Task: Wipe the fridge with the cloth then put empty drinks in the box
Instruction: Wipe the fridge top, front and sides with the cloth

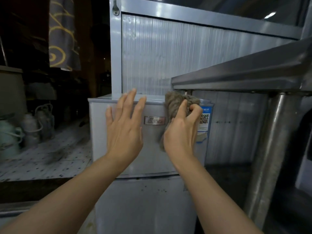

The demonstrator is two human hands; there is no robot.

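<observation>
Against the fridge (148,144) upper door, the right hand (180,132) grips a bunched brown cloth (175,105), its long axis running upright, right of the nameplate (154,120). Left of it, the left hand (124,125) presses flat, fingers spread, holding nothing.

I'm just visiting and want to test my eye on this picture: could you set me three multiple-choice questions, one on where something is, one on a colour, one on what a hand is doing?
1. Where is the QR-code sticker on the fridge's upper door?
A. near its right edge
B. at its left edge
C. on the lower door

2. What colour is the cloth?
A. bright blue
B. brownish grey
C. red

3. What is the left hand doing?
A. gripping a bottle
B. clenched in a fist
C. open, fingers spread, at the door

Answers: 1 A, the sticker shows just right of the right hand. 2 B, the bunched cloth in that hand looks dull brown-grey. 3 C, its fingers are spread and hold nothing.
</observation>
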